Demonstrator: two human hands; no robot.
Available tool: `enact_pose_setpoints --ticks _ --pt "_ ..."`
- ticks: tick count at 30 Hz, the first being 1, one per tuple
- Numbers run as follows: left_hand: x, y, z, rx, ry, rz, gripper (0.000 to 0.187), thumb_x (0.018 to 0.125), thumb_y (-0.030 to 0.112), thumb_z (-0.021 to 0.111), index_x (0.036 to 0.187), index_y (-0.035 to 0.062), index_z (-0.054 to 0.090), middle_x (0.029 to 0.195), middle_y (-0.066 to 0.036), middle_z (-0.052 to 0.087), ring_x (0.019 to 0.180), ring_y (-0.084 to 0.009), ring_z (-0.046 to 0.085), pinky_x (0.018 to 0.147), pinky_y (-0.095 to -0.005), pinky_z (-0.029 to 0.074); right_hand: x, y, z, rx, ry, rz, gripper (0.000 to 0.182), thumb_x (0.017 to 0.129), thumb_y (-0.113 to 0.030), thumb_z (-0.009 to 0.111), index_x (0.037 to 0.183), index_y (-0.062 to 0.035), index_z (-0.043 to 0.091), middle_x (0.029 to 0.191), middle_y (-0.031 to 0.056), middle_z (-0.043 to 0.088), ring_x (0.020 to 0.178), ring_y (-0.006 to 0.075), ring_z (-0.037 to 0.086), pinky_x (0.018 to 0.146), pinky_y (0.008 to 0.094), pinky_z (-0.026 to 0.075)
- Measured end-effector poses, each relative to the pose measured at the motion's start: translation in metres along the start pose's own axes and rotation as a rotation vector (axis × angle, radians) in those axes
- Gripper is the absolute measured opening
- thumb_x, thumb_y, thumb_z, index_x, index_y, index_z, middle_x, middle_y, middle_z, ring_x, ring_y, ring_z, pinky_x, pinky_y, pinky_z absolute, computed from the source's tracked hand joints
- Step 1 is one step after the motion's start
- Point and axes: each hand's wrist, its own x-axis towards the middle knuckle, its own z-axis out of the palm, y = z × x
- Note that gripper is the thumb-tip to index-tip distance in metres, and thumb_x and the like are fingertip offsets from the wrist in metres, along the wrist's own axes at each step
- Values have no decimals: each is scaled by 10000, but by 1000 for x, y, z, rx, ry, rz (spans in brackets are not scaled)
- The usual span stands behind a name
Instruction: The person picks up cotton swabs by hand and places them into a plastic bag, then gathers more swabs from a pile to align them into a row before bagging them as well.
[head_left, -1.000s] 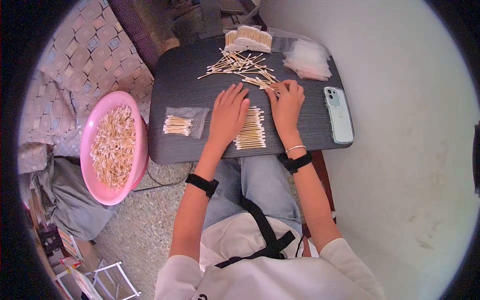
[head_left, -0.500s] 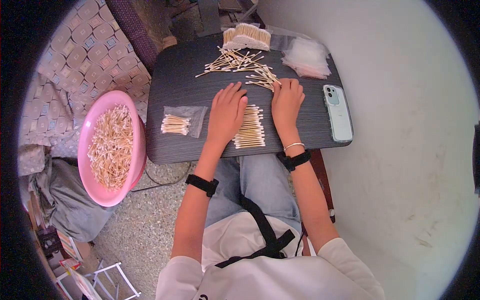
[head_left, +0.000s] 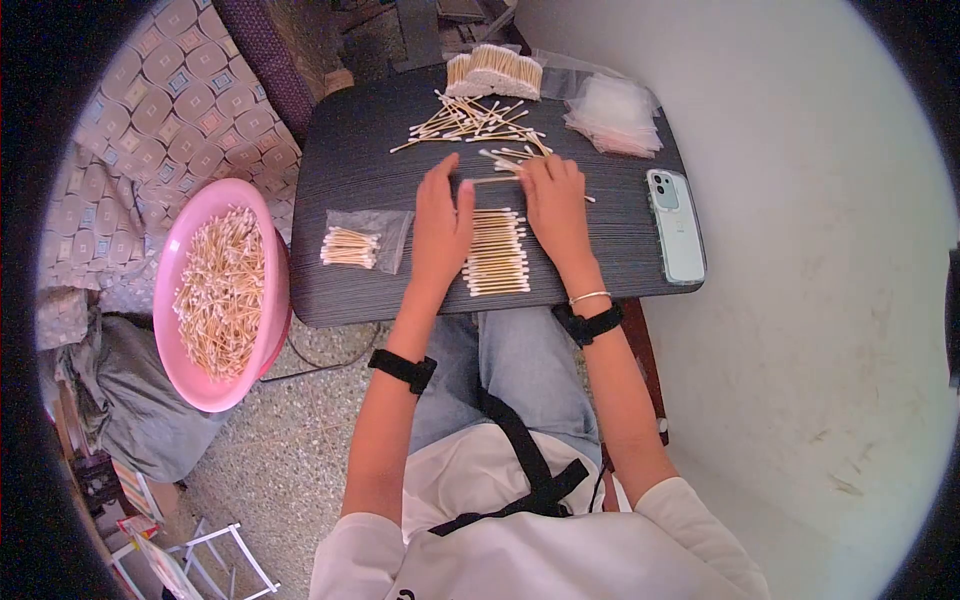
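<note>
A row of cotton swabs lies side by side on the dark table, close to its front edge. Along the row's left side is my left hand, thumb and fingers apart, with nothing held. My right hand is beyond the row's upper right, its fingertips closed on a swab that points left toward my left thumb. A few loose swabs lie under and around the right fingertips. Farther back is a scattered heap of swabs.
Stacked swab bundles and clear plastic bags are at the table's back. A phone lies at the right, a bag of swabs at the left. A pink basin full of swabs stands left of the table.
My right hand has moved left and now has a swab at its fingertips. My left hand has shifted slightly left, its thumb and fingers spread wider.
</note>
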Motion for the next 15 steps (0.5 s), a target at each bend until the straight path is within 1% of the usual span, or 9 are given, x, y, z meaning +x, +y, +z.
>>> enact_pose_setpoints --ticks 3,6,9,12,15 --pt "3 -6 -11 82 -138 -21 334 990 170 501 1276 2 534 1241 -201 583 1190 -365 533 1029 -413 407 -1 -1 0 12 -37 -92 149 925 -210 593 964 -75 643 960 94 579 951 298 530 854 436 420" --pt "0 1 -10 135 -172 40 315 960 141 545 1251 20 555 1267 -190 565 1197 -365 520 1034 -417 405 -1 -2 0 8 -50 -128 145 909 -212 613 950 -83 667 943 77 587 959 281 534 857 431 421" --pt "-2 3 -3 98 -43 70 293 930 109 576 1214 38 581 1286 -167 553 1205 -359 510 1034 -419 406 -1 -1 0 45 -80 -126 143 896 -209 627 943 -87 684 928 63 599 958 275 538 860 425 421" --pt "-2 -7 -4 161 -113 129 296 926 107 576 1215 45 583 1298 -161 546 1205 -360 509 1033 -424 407 -2 -1 1 92 -56 -160 134 889 -204 633 929 -88 688 906 64 611 942 276 545 861 419 421" --pt "-3 -4 -3 246 -132 163 286 920 95 576 1200 40 594 1289 -154 552 1198 -356 513 1033 -425 407 -2 1 1 163 -57 -122 136 891 -202 635 944 -94 697 902 67 621 928 279 552 861 414 420"
